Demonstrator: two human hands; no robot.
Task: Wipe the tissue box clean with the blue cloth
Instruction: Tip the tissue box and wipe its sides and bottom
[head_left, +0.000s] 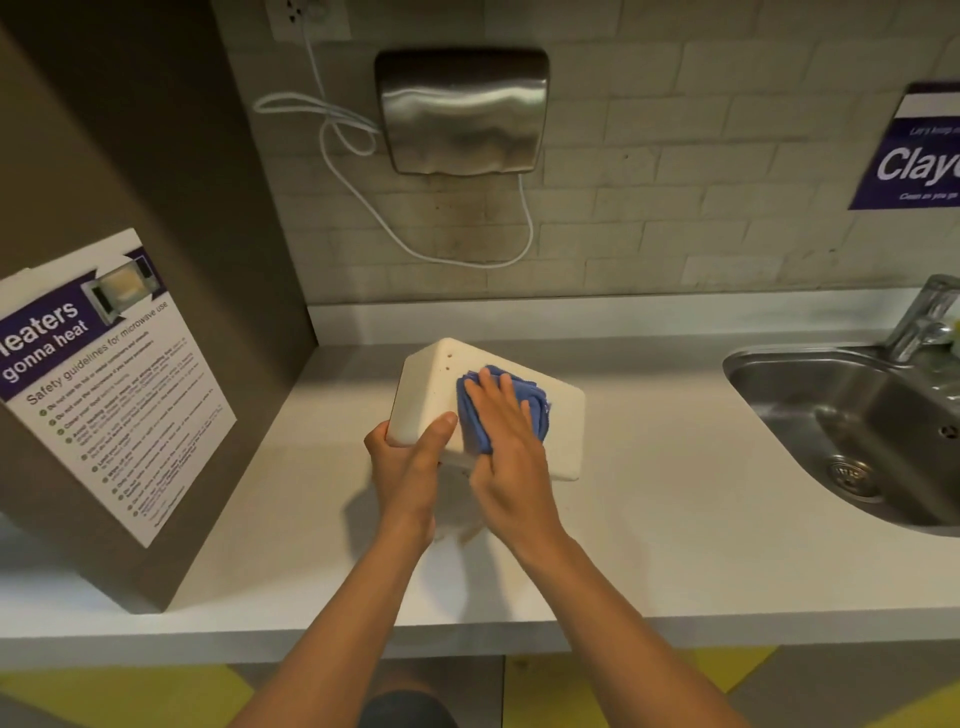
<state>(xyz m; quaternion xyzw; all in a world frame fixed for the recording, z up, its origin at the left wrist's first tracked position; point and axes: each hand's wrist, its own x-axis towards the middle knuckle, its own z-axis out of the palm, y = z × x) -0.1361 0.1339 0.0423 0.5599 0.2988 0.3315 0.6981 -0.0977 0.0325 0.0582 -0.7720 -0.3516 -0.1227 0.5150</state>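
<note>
Tissue box (431, 395) tilted up on counter (649, 493), left of sink (857, 441). Looks light, stiff, smooth; likely slides unless braced. Left hand (410, 457) grips near corner, thumb on top. Right hand (506, 431) presses blue cloth (475, 415) flat, fingers straight.

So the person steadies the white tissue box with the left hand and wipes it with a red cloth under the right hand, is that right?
Not quite: the cloth is blue, not red, as the head view shows. The rest holds: the left hand steadies the white tissue box while the right hand presses the cloth on it.
</note>
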